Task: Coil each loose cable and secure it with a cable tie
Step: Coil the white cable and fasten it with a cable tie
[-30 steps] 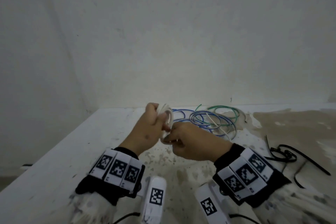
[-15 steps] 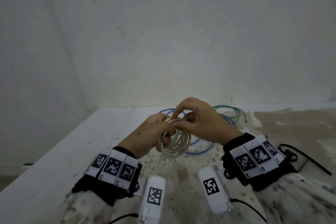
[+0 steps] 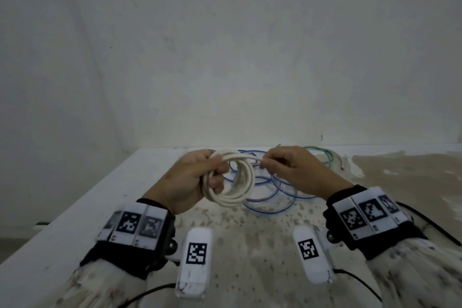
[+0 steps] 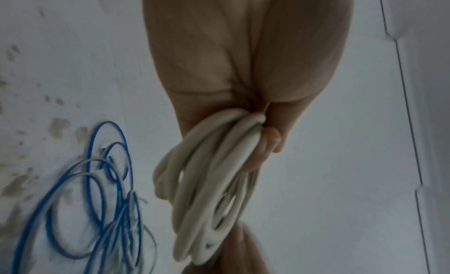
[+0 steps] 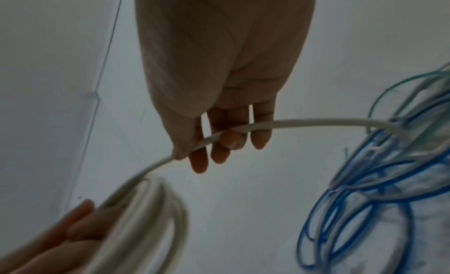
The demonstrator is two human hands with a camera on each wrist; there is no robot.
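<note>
Head view: left hand (image 3: 190, 182) grips white cable coil (image 3: 231, 182) at centre, above table (image 3: 75, 220); right hand (image 3: 297, 170) pinches its loose strand at 2 o'clock.

L wrist view: fingers (image 4: 269, 141) curl round bunched loops; blue wires (image 4: 102, 201) at 8 o'clock.

R wrist view: thumb & fingers clamp the strand; coil at 7 o'clock.

Step, prob.: winding the last turns. Next needs feeding the strand onto the coil w/o slack, then a tie.

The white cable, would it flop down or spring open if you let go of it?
The white cable would probably spring looser: no tie shows around its loops, only the left hand grips them. It seems fairly stiff, since the stretch at the right hand arcs without sagging. It looks light.
</note>
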